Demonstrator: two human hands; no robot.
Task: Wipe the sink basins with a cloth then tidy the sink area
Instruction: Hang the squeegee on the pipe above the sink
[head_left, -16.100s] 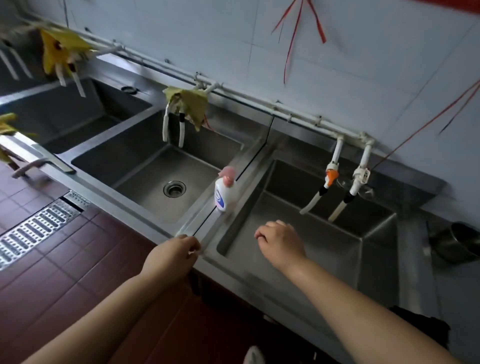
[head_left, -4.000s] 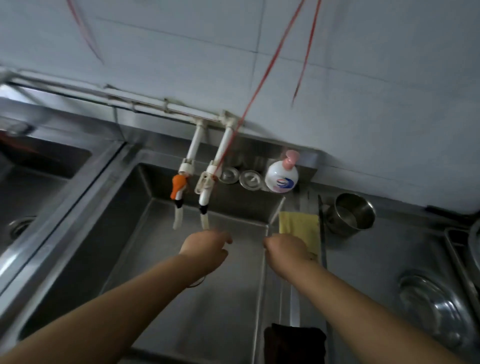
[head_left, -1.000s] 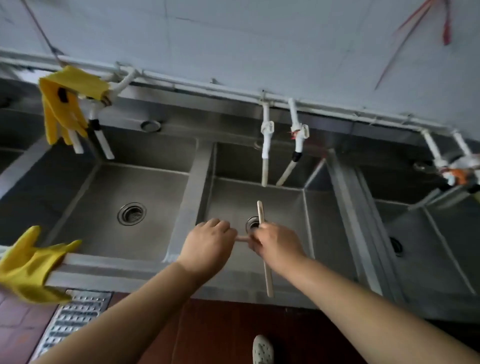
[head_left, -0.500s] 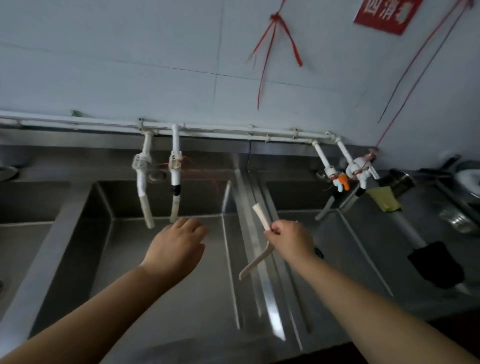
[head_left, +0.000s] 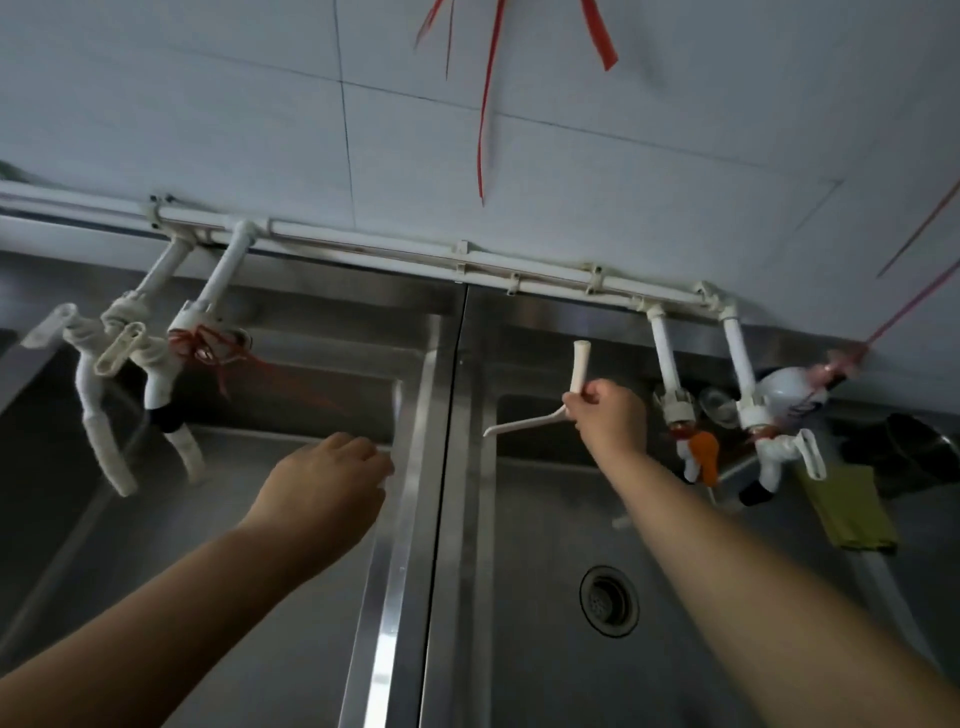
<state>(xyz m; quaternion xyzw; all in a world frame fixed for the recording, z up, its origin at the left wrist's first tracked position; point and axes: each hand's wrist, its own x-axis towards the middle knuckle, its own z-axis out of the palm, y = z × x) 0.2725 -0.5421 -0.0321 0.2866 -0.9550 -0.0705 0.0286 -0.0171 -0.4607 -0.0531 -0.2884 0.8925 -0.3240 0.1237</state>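
Note:
My right hand is raised over the back of the right sink basin and grips a pair of pale chopsticks; one stick points up, the other slants down to the left. My left hand hovers over the left basin, near the steel divider, fingers loosely curled and holding nothing. A yellow cloth lies on the ledge to the right of the right basin. A white soap bottle with a pink top stands at the back right.
White taps with an orange handle hang over the right basin; cloth-wrapped taps hang over the left one. A drain sits in the right basin floor. A dark metal pot stands at far right. Red strings hang from the tiled wall.
The view has swung right and closer to the wall. My right hand has lifted the chopsticks up toward the back of the right basin. My left hand has stayed low by the divider.

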